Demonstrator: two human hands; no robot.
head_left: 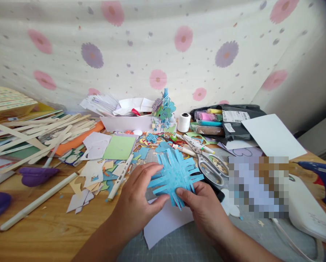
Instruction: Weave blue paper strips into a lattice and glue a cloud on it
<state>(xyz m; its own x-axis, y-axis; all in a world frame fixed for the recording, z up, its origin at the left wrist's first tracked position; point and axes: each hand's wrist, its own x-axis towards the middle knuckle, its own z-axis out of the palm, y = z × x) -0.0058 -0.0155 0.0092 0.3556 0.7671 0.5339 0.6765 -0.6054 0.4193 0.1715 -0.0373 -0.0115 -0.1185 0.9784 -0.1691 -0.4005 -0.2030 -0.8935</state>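
This looks like a home craft corner: a flower-printed sheet [141,47] hangs beyond the gripped blue paper weave [176,173], wooden craft sticks [50,134] lie far left of the grip, paper scraps [93,173] nearer on that side, scissors [203,157] just right of it and a glue gun [319,170] farther right.

Mid-frame, the right hand's grip [205,199] pinches a blue woven paper piece [176,173]; the left hand's grip [139,191] curves at its left edge. Scissors [201,153] lie right of centre; wooden sticks [49,133] heap the worktop [53,227] at left.
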